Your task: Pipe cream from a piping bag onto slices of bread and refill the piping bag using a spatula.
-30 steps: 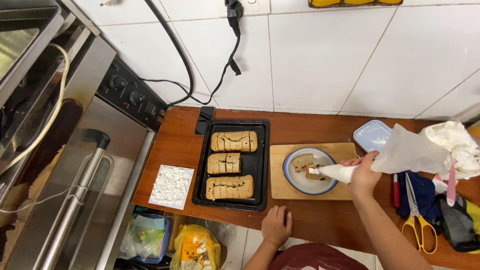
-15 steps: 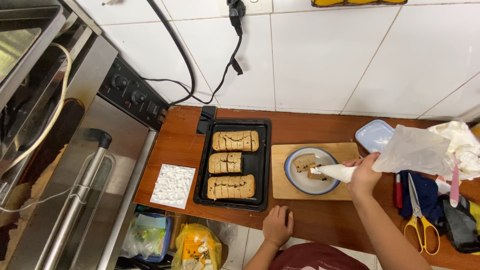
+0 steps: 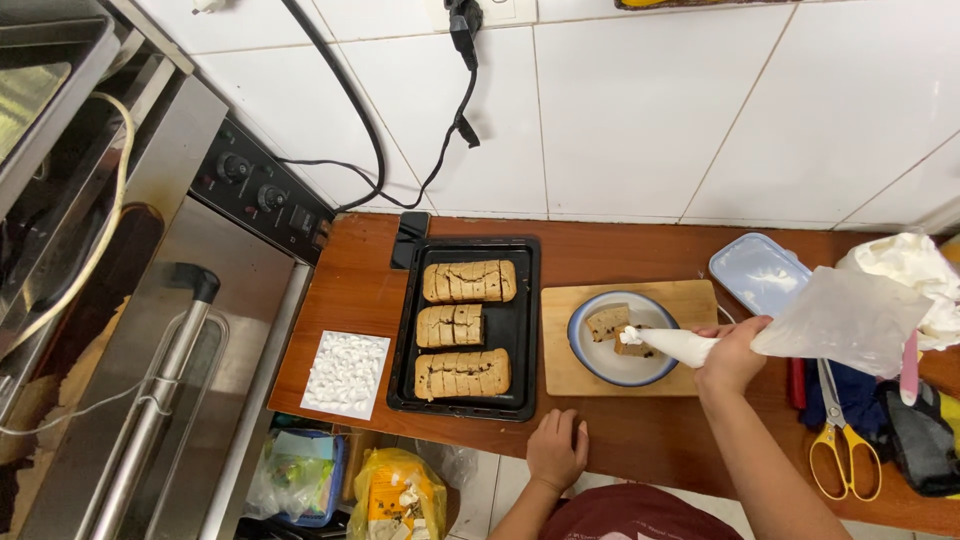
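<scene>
My right hand [image 3: 733, 355] grips a white piping bag [image 3: 800, 325], its tip over cake pieces [image 3: 618, 328] on a blue-rimmed plate [image 3: 600, 366]. The plate rests on a wooden cutting board [image 3: 690, 300]. My left hand [image 3: 556, 450] lies flat on the brown counter's front edge, fingers together, holding nothing. To the left, a black baking tray [image 3: 518, 330] carries three sliced loaf cakes [image 3: 467, 282].
A steel oven [image 3: 150, 330] with a long door handle stands at the left. A white textured square [image 3: 346, 373] lies beside the tray. A pale blue lid [image 3: 757, 272], yellow-handled scissors [image 3: 842, 455] and dark cloths fill the right. Black cables hang down the tiled wall.
The piping bag's tip has shifted slightly over the cake pieces on the plate. My left hand stays on the counter edge.
</scene>
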